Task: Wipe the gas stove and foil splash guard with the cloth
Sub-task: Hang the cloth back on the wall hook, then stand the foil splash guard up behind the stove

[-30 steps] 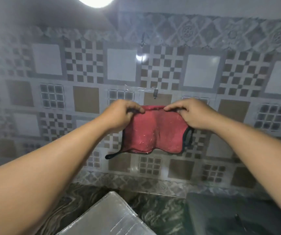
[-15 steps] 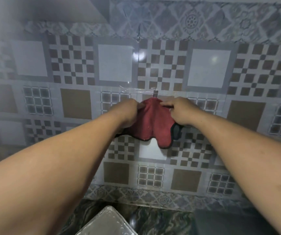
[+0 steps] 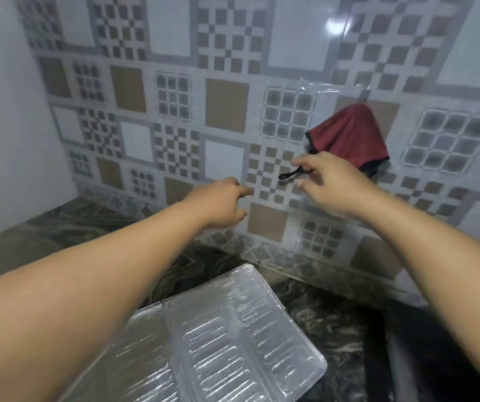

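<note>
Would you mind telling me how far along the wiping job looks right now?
The red cloth hangs from a wall hook, so wiping looks over. Both hands, left and right, are open and empty. The foil guard lies on the counter; whether it is clean is unclear.

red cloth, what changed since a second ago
Both hands let go of the red cloth, which now hangs from the wall hook. The left hand and right hand have drawn back, open. The foil splash guard lies as before.
</note>
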